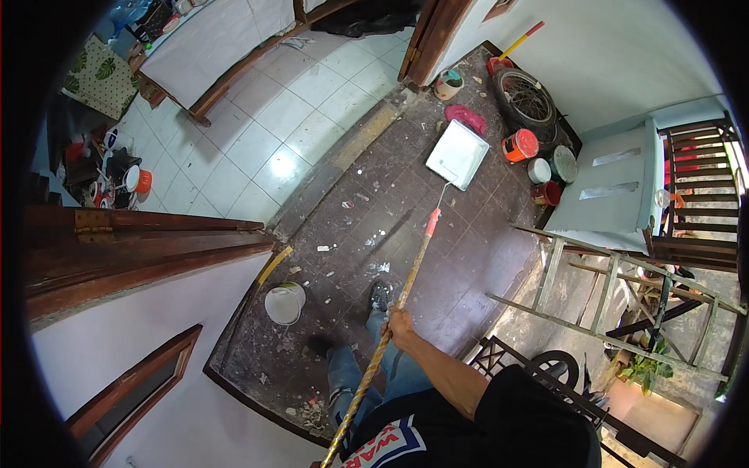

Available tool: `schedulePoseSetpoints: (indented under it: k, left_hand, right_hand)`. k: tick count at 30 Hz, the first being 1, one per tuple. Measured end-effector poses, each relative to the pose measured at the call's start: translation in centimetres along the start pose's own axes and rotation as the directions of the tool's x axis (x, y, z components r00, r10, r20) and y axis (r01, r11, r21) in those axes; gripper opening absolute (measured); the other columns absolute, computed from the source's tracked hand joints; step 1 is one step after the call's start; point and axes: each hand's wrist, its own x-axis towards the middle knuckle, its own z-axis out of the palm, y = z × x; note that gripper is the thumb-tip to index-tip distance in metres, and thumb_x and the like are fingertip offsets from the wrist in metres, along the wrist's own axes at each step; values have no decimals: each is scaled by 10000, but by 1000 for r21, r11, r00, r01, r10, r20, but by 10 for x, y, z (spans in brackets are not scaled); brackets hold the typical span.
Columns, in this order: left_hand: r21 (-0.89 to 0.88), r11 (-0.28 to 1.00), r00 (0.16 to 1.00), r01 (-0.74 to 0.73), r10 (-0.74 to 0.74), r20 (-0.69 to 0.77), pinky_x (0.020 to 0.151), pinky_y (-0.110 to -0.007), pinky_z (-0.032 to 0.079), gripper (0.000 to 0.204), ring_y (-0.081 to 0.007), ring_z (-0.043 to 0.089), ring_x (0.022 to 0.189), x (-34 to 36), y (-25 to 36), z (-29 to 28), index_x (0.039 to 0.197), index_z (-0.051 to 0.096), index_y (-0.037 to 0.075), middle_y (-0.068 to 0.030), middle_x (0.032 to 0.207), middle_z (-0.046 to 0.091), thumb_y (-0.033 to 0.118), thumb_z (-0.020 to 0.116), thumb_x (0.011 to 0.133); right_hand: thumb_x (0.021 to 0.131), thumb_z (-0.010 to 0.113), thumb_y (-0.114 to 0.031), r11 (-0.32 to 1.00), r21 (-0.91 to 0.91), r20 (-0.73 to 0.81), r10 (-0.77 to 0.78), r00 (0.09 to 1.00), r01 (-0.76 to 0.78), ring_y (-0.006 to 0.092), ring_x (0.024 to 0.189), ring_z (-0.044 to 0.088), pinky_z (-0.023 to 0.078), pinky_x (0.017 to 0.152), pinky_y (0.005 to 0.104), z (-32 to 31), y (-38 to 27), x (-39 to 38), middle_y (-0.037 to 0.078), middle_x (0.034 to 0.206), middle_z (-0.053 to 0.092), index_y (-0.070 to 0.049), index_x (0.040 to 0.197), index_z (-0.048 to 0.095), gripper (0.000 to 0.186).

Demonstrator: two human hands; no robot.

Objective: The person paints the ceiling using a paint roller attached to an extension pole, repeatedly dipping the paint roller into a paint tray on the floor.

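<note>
My right hand is closed around a long yellow-striped pole, which slants from the bottom edge up and to the right. A paint roller's red handle is fixed at its far end, and a thin wire frame runs on to the near edge of a white paint tray. The roller head cannot be made out against the white tray. Beside the pole's near end, a small skin-toned sliver at the bottom edge may be my left hand; its fingers are hidden.
A white bucket stands left of my feet. Paint buckets, a wheel and a pink cloth lie near the far right wall. A wooden ladder leans at right. Paint chips litter the dark tiles. A raised sill borders the white-tiled room.
</note>
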Motion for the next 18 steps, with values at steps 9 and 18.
schedulePoseSetpoints:
  k: [9, 18]
  left_hand:
    - [337, 916, 961, -219, 261, -87, 609, -501, 490, 371, -425, 666, 726, 114, 25, -6, 1291, 606, 95, -242, 857, 694, 314, 610, 992]
    - [727, 635, 776, -260, 585, -234, 623, -442, 501, 474, -327, 670, 768, 261, 28, -116, 1339, 589, 70, -178, 934, 700, 417, 561, 1017]
  right_hand:
    - [1019, 550, -386, 987, 128, 91, -112, 989, 100, 279, 523, 543, 491, 471, 470, -5, -127, 104, 124, 675, 491, -2, 1014, 484, 390]
    - [1055, 499, -318, 952, 305, 611, -188, 769, -10, 261, 719, 650, 551, 608, 425, 44, -132, -75, 109, 854, 632, -114, 1225, 517, 266]
